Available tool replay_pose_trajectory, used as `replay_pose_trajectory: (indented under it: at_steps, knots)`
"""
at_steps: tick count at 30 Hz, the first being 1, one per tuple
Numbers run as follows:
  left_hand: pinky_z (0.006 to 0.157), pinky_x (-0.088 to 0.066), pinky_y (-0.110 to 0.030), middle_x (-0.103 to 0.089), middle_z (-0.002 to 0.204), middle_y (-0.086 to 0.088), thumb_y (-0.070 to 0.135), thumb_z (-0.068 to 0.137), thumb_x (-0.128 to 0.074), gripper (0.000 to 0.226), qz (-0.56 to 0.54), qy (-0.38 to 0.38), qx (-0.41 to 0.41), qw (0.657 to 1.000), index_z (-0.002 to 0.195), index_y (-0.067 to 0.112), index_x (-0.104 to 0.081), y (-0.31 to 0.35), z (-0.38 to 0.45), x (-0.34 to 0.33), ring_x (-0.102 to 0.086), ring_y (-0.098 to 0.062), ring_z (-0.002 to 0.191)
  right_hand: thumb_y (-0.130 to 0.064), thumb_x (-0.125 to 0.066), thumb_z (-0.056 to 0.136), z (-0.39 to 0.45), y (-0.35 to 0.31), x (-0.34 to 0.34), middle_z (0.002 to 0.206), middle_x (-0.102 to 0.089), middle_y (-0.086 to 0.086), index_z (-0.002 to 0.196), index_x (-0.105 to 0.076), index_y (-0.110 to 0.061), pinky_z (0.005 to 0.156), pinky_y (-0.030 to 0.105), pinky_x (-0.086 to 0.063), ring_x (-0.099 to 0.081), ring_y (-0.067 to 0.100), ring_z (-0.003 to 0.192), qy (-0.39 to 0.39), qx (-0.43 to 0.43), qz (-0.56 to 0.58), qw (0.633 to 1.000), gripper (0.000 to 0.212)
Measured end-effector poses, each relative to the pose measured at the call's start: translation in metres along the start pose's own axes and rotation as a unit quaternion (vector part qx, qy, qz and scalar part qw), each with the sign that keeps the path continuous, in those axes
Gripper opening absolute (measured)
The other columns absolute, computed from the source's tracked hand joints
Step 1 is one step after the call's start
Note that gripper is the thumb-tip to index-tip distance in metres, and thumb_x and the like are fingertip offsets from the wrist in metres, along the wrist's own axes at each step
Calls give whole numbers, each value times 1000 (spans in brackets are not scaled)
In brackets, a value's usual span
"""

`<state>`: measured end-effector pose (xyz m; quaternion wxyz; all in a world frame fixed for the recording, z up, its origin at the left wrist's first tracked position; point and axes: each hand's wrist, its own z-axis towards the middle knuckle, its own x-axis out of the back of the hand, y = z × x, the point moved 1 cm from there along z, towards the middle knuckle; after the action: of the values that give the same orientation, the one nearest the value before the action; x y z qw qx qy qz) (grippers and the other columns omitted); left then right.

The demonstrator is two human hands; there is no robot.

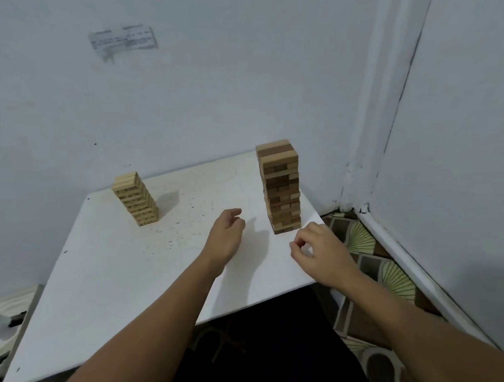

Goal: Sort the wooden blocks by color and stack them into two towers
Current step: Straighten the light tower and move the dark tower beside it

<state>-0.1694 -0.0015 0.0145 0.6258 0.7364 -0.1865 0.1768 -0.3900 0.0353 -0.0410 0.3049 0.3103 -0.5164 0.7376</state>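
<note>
While a pale wall (240, 75) rose behind it, a white bench (104, 269) carried two block towers set well apart. The taller tower (281, 189), mixing dark and light wooden blocks, stood near the bench's far right corner; the shorter tower (135, 198), all light blocks, stood toward the far left. The person's left hand (225, 238) hovered over the bench between the towers, fingers loosely curled and holding nothing. The right hand (320, 251) hung just beside the taller tower's base, fingers likewise curled around nothing. Patterned flooring (363, 243) showed at right.
</note>
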Motion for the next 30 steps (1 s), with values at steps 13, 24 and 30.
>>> replay_pose_trajectory:
  at_steps: [13, 24, 30]
  knots:
    - [122, -32, -44, -57, 145, 0, 49, 109, -30, 53, -306, 116, 46, 944, 147, 20, -53, 33, 22, -20, -49, -19, 139, -40, -28, 110, 61, 17, 46, 157, -43, -7, 155, -41, -27, 117, 27, -25, -36, 6, 144, 79, -205, 480, 849, 48]
    - [121, -31, -51, -49, 158, -3, 113, 50, -30, 140, -410, 74, 95, 904, 152, 20, -51, 72, 31, -68, -42, -24, 148, -75, -19, 100, 111, -2, 13, 166, -30, -14, 163, -26, -26, 127, 36, -14, -22, 3, 153, -4, -222, 589, 777, 80]
    - [83, -53, -35, -78, 115, 1, 88, 91, -9, 98, -413, 32, 76, 907, 123, 22, -74, 79, 28, -76, -72, -15, 110, -103, -42, 67, 115, 4, -1, 161, -42, -7, 157, -41, -33, 126, 52, -22, -35, 14, 151, -37, -204, 605, 769, 114]
